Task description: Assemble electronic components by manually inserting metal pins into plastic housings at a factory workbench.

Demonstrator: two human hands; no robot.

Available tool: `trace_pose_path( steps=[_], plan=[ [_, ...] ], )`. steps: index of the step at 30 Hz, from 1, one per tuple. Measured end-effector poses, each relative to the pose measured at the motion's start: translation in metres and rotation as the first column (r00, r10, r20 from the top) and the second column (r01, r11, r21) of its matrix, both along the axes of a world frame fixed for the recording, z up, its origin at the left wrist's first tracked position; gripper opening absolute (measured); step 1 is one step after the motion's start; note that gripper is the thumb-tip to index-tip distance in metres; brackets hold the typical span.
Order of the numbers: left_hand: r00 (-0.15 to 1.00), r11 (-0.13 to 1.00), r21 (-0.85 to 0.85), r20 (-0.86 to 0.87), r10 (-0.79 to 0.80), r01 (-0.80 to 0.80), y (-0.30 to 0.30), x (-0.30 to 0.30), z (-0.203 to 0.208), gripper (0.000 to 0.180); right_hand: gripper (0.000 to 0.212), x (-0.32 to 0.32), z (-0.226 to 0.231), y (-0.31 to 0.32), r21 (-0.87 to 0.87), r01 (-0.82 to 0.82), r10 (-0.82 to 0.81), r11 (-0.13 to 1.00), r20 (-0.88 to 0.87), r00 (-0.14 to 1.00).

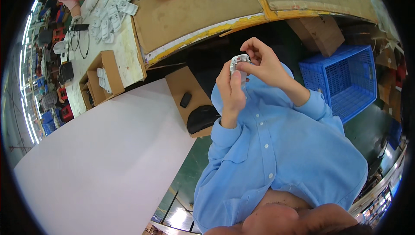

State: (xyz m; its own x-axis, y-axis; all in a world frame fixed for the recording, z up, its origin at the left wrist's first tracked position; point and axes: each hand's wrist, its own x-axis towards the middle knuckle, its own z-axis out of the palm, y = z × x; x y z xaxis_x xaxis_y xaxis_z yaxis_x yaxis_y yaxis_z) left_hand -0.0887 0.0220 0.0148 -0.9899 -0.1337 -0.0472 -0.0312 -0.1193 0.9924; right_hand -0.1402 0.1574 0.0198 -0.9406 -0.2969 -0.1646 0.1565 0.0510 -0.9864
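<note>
In front of my chest I hold a small white plastic housing [236, 61] with an open, detailed inner side and a dark reddish spot in it. My left hand [230, 89] is wrapped round its lower part, thumb pressed along the near side. The thumb of my right hand [264, 65] rests on the housing's right side. Its index finger is curled above the top edge, and I cannot make out whether a small part sits between those fingertips.
Ahead stands a brown-topped workbench [194, 14] with a yellow edge. Many white housings [113, 17] lie on the left table near a gloved co-worker's hand [91, 1]. A cardboard box [113, 73], a white board [108, 157] and a blue crate [341, 116] surround me.
</note>
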Motion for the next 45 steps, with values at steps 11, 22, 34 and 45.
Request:
trace_pose_path(
  steps=[11,22,34,45],
  plan=[
    [0.970,0.949,0.313,0.241,-0.029,-0.050,0.007,-0.005,0.001,0.030,0.026,0.008,0.018,0.001,0.143,0.114,-0.100,0.983,-0.096,0.990],
    [0.968,0.996,0.060,0.237,-0.077,0.065,0.009,-0.006,0.005,0.026,0.021,-0.002,0.025,0.008,0.464,0.144,0.014,0.874,-0.320,0.947],
    [0.986,0.971,-0.213,0.148,-0.082,0.113,0.012,-0.006,0.003,0.025,0.022,-0.007,0.025,0.018,0.532,0.054,0.117,0.845,-0.283,0.952],
    [0.996,0.950,-0.309,0.092,-0.022,0.049,0.016,-0.003,0.007,0.022,0.022,-0.007,0.026,0.015,0.528,0.070,0.160,0.846,-0.376,0.913]
  ],
)
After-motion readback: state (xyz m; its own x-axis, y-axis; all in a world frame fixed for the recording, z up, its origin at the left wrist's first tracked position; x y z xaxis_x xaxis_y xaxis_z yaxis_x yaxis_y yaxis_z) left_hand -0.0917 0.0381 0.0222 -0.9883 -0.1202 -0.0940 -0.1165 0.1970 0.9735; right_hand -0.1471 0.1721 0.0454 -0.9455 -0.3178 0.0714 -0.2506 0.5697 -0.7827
